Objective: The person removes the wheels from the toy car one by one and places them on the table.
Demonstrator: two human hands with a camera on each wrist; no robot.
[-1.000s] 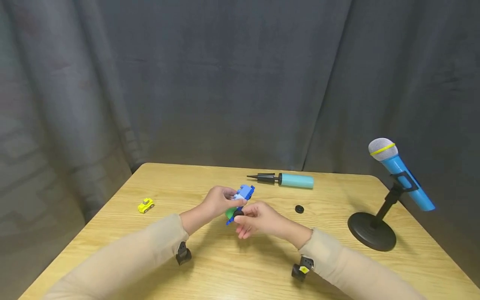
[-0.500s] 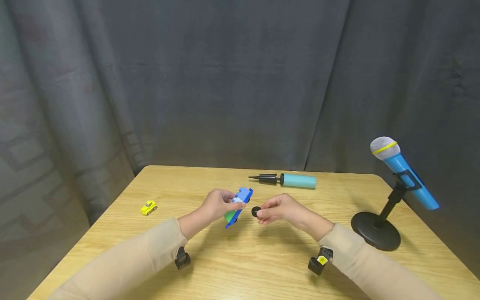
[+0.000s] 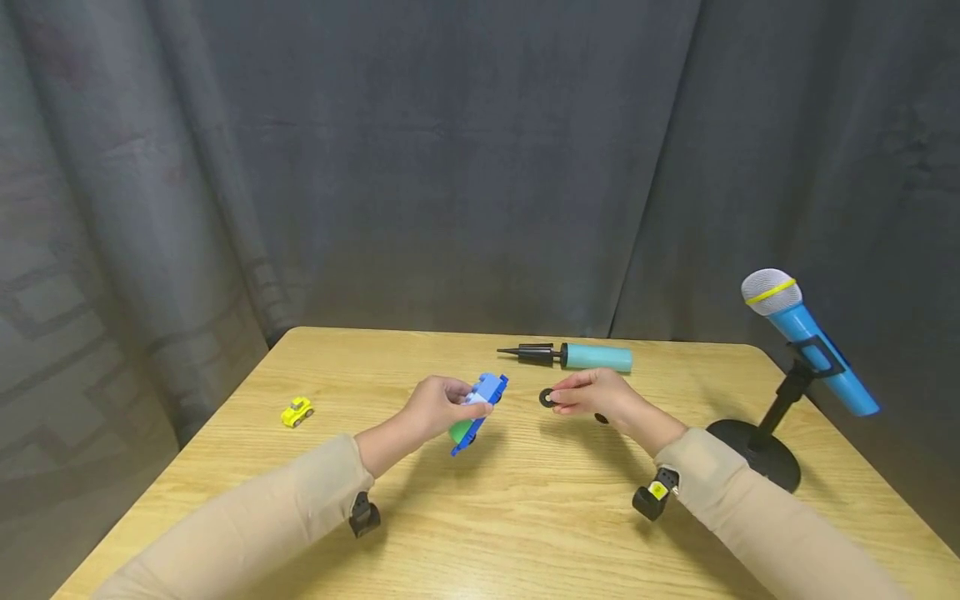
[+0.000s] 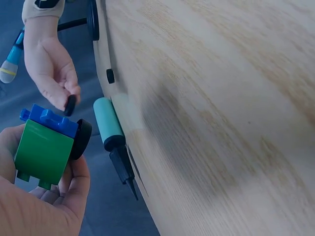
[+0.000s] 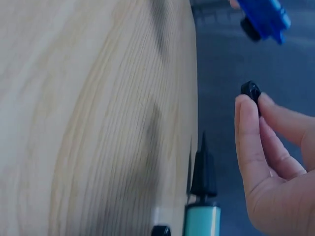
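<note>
My left hand [image 3: 435, 408] grips a toy car built of blue and green blocks [image 3: 491, 387], held tilted above the table. In the left wrist view its green block [image 4: 44, 147] faces the camera, and a black wheel [image 4: 81, 139] sits on its side. Between thumb and fingertips, my right hand [image 3: 603, 396] pinches a loose black wheel [image 3: 542, 399], apart from the car and to its right. A second loose wheel [image 3: 602, 419] lies on the table, partly hidden by the right hand. In the right wrist view the pinched wheel [image 5: 250, 90] shows edge-on.
Behind the hands lies a hand pump [image 3: 597, 357] with a turquoise barrel and black nozzle. A small yellow toy car [image 3: 297, 412] stands at the left. On the right, a blue microphone [image 3: 813, 346] leans in a black stand [image 3: 768, 467]. Grey curtains [image 3: 450, 167] hang beyond the table.
The right hand has drawn away from the toy car, moving right and back with the wheel in its fingers. The left hand stays nearly in place with the car.
</note>
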